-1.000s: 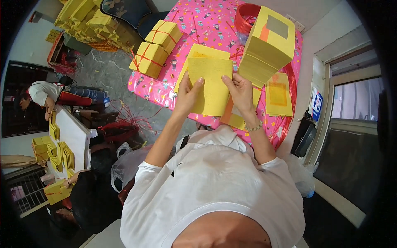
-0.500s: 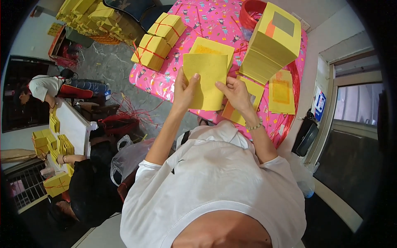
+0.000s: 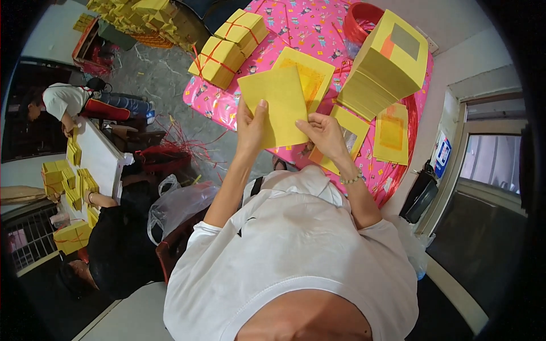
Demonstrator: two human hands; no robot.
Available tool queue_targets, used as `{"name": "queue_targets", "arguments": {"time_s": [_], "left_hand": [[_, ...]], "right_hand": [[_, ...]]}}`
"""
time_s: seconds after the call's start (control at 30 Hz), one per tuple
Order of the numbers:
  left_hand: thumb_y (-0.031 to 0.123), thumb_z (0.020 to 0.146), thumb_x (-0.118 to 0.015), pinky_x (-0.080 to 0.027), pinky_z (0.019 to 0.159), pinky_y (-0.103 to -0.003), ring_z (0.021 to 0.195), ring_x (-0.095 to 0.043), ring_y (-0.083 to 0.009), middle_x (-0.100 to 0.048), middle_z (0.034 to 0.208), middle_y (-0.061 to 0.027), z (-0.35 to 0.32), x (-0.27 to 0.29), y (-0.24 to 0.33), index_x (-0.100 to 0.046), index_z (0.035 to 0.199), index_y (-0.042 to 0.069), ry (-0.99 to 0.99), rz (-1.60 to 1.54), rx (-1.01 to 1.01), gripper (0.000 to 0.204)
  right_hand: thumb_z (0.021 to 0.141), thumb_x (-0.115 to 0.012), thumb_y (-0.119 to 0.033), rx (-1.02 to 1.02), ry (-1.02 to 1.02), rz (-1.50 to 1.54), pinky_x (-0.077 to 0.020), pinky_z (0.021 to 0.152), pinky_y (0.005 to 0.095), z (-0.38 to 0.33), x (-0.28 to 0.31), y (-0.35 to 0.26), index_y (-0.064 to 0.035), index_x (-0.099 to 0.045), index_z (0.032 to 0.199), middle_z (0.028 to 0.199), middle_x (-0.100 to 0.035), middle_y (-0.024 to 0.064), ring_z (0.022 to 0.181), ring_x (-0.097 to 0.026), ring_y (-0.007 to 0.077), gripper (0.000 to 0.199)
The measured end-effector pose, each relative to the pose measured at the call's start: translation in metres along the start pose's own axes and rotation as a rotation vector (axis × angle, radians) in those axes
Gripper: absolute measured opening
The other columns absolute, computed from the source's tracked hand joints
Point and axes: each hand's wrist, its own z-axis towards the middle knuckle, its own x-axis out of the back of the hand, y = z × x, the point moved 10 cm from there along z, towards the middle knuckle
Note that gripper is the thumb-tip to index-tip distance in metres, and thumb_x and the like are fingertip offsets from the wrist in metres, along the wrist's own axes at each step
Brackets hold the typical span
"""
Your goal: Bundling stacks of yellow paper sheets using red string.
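Observation:
A yellow paper piece (image 3: 274,102), possibly folded or several layers, is held up in front of me between both hands, its top leaning left. My left hand (image 3: 250,128) grips its lower left edge, thumb lying on the front face. At the lower right corner, my right hand (image 3: 325,134) pinches the paper between thumb and fingers. Partly behind it, yellow sheets with an orange print (image 3: 316,77) lie on the pink table cover (image 3: 287,28). Close to my right hand is a yellow sheet with a silvery patch (image 3: 354,129).
A tall yellow paper stack (image 3: 361,85) stands at right, beside an orange-printed sheet (image 3: 392,133) and a red ribbon roll (image 3: 359,11). Red-tied bundles (image 3: 219,61) sit at the table's left. Two people work at a white table (image 3: 102,162) on the left; a plastic bag (image 3: 185,204) is nearer.
The held paper has turned, its top tipping left, and its curved lower edge now looks flatter. My right hand has slid toward its lower right corner. The whole view has shifted slightly.

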Motion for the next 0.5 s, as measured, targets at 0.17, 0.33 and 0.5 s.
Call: {"name": "queue_targets", "arguments": {"time_s": [0.17, 0.33, 0.5], "left_hand": [[0.010, 0.094, -0.050, -0.046, 0.086, -0.029, 0.102, -0.056, -0.0143, -0.057, 0.113, -0.0086, -0.007, 0.023, -0.003, -0.041, 0.125, 0.002, 0.122, 0.020, -0.065, 0.033], [0.011, 0.094, -0.051, -0.045, 0.087, -0.029, 0.102, -0.056, -0.0146, -0.057, 0.115, -0.0086, -0.014, 0.052, -0.004, -0.041, 0.125, 0.001, 0.236, 0.012, -0.097, 0.034], [0.011, 0.095, -0.050, -0.046, 0.090, -0.031, 0.107, -0.055, -0.0175, -0.056, 0.119, -0.0086, -0.027, 0.088, -0.025, -0.042, 0.126, 0.003, 0.304, -0.187, -0.028, 0.034]], "right_hand": [[0.088, -0.063, -0.014, 0.057, -0.009, -0.008, -0.0457, 0.061, 0.0198, 0.004, -0.010, 0.011, 0.0063, -0.065, 0.092, 0.079, -0.066, 0.0033, 0.071, -0.057, 0.0046, 0.020], [0.086, -0.065, -0.015, -0.009, 0.038, -0.118, -0.0468, 0.060, 0.0214, 0.006, -0.017, 0.027, 0.0054, -0.064, 0.093, 0.080, -0.067, 0.0073, 0.071, -0.060, 0.0068, 0.022], [0.085, -0.066, -0.017, 0.104, 0.012, -0.115, -0.0487, 0.061, 0.0253, 0.006, -0.034, 0.023, 0.0027, -0.063, 0.101, 0.087, -0.068, 0.0111, 0.073, -0.064, 0.0111, 0.026]]}}
